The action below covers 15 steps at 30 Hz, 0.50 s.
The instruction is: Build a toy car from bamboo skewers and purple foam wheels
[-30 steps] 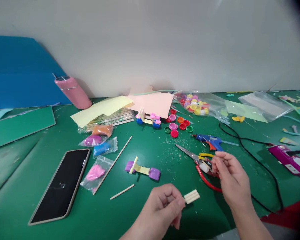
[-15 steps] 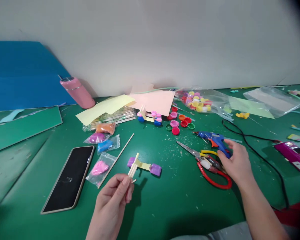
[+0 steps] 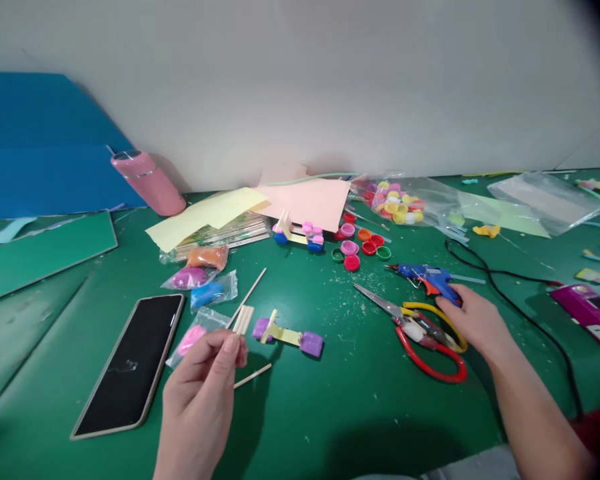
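Observation:
My left hand [image 3: 203,377] pinches a small bundle of short wooden sticks [image 3: 244,320] between thumb and fingers, their ends pointing up. Just right of it lies a piece with purple clay blocks [image 3: 311,344] joined by a pale yellow strip. One loose short stick [image 3: 253,376] rests on the table beside my fingers. Over on the right, my right hand [image 3: 473,320] is closed round the handle of a blue hot glue gun [image 3: 425,275], which lies on the table. Red-handled scissors [image 3: 405,327] and a yellow-handled tool [image 3: 463,339] lie against each other near that hand; part of the tool is hidden.
A phone [image 3: 130,367] lies at left, beside bagged clay [image 3: 213,291]. Behind are paper sheets [image 3: 310,203], a blue-and-pink clay piece [image 3: 300,237], bottle caps [image 3: 350,248] and a pink bottle [image 3: 150,183]. A black cord [image 3: 530,327] runs to a purple power strip [image 3: 587,313].
My left hand has moved left with the stick bundle, away from the purple clay piece. The loose short stick now shows more fully. My right hand stays at the glue gun.

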Each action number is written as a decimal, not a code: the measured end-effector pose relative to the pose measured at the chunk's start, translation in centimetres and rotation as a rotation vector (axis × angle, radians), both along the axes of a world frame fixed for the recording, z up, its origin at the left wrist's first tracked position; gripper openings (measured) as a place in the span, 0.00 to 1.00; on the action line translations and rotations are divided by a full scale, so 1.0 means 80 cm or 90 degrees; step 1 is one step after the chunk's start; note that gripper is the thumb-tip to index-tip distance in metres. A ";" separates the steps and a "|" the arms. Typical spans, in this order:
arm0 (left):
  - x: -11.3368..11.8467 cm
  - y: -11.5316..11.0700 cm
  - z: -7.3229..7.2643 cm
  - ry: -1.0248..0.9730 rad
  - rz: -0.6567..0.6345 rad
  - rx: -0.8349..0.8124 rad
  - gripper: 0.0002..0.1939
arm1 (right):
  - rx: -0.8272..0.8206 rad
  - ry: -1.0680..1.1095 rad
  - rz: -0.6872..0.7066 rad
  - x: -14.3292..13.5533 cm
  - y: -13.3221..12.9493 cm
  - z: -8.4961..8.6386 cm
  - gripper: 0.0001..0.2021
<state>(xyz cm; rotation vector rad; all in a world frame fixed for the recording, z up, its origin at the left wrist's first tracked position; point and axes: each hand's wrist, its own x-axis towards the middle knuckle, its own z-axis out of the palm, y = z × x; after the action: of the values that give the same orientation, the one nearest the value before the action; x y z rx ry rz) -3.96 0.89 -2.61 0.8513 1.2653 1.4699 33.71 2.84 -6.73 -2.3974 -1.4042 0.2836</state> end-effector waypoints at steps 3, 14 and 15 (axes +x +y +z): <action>0.001 0.005 0.001 0.001 -0.007 0.035 0.01 | 0.011 0.053 -0.017 -0.002 -0.002 0.005 0.13; 0.034 -0.018 0.024 0.019 -0.284 -0.095 0.11 | 0.145 0.420 -0.080 -0.047 -0.022 0.055 0.11; 0.040 -0.019 0.024 0.028 -0.330 -0.116 0.12 | 0.145 0.456 -0.061 -0.059 -0.024 0.059 0.10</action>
<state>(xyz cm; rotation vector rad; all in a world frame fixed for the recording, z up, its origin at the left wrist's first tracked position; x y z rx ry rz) -0.80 -0.60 -0.69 0.9999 1.0852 0.9154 28.99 0.90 -2.01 -1.8806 -0.9238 0.8105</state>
